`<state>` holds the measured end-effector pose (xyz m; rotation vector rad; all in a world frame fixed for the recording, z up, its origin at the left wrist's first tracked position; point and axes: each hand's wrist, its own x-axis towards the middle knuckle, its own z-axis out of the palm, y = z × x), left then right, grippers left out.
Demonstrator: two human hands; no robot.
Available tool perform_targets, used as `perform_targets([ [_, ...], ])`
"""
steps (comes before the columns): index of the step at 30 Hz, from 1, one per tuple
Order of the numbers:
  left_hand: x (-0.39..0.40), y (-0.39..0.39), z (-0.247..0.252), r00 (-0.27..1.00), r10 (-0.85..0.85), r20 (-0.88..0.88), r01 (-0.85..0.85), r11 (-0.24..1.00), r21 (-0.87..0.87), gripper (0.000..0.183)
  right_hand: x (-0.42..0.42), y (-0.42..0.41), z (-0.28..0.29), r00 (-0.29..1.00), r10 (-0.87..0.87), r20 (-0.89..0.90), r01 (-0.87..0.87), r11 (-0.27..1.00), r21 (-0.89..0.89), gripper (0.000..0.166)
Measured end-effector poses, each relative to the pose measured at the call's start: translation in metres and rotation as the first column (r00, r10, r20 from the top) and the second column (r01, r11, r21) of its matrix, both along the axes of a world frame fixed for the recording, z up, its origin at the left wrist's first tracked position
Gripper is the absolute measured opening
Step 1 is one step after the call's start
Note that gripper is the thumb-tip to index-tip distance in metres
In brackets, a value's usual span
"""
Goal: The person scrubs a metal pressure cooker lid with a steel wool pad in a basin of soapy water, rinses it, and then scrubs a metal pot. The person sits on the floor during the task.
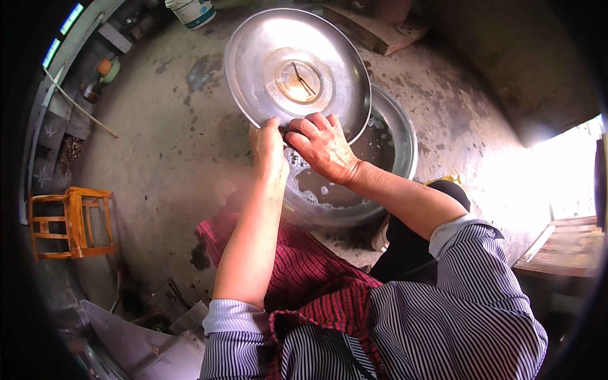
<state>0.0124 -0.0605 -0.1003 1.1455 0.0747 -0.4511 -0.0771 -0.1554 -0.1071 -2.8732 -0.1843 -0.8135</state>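
A large round metal lid (256, 66) is held up and tilted above a wide metal basin (403, 137). At its middle is a brownish stained ring with thin dark metal pieces across it. My left hand (270, 147) grips the lid's near rim, thumb on the face towards me. Beside it, the curled fingers of my right hand (323, 147) press against the same face near the rim. Something dark, perhaps a scouring pad, shows under those fingers, mostly hidden. Murky water (327, 187) with white suds lies in the basin, partly covered by the lid and my right forearm.
The basin stands on a stained concrete floor (156, 118). A wooden chair (73, 223) is at the left, and a white bucket (192, 12) at the top. A long stick (83, 107) leans at the left wall. Grey panels (128, 337) lie at lower left. Bright light enters from the right.
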Motion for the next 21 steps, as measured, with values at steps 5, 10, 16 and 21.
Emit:
perform_targets([
  [5, -0.004, -0.007, -0.018, 1.000, -0.013, -0.022, 0.014, 0.998, 0.057, 0.033, -0.006, -0.004, -0.006, 1.000, 0.015, 0.000, -0.015, 1.000, 0.022, 0.024],
  [10, 0.014, 0.002, -0.006, 0.996, 0.091, 0.011, -0.092, 0.994, 0.062, 0.040, -0.021, -0.019, -0.010, 0.992, 0.107, -0.068, -0.105, 0.994, 0.030, 0.033],
  [16, 0.047, 0.037, 0.032, 1.000, -0.001, -0.017, 0.003, 0.989, 0.149, 0.041, -0.024, -0.098, -0.020, 0.998, 0.022, -0.052, -0.034, 0.968, -0.248, 0.021],
  [21, -0.017, 0.013, 0.006, 0.987, -0.091, -0.131, 0.089, 0.996, -0.027, 0.046, -0.003, -0.045, -0.010, 0.992, 0.107, -0.066, -0.119, 0.968, -0.223, 0.022],
])
